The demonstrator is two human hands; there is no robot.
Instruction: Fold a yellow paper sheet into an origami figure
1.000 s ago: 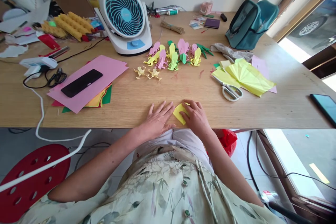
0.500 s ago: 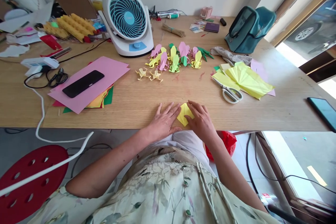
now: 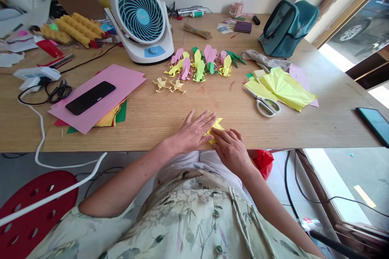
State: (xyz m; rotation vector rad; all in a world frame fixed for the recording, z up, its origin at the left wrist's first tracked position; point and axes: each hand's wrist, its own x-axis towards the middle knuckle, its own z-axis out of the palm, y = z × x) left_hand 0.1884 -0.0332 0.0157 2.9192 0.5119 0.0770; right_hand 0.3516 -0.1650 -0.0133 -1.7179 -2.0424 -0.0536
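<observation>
A small folded piece of yellow paper (image 3: 218, 124) lies on the table near its front edge, partly covered by both hands. Flat across its left side rests my left hand (image 3: 196, 130), fingers stretched out. My right hand (image 3: 229, 145) presses on the paper's lower right with fingertips down; whether it pinches a fold is hidden. Farther back stand several folded paper figures in pink, yellow and green (image 3: 199, 64), with two small cream ones (image 3: 177, 85) in front of them.
White-handled scissors (image 3: 268, 107) lie by yellow paper sheets (image 3: 285, 89) on the right. On the left, a black phone (image 3: 90, 98) rests on pink paper (image 3: 121, 79). A white fan (image 3: 168, 46) and a teal bag (image 3: 278, 32) stand behind. Another phone (image 3: 373, 123) is far right.
My left hand has slid right over the yellow paper. My right hand has shifted down and left, its fingers now pressing the paper, which shows a different folded outline. The view has turned slightly.
</observation>
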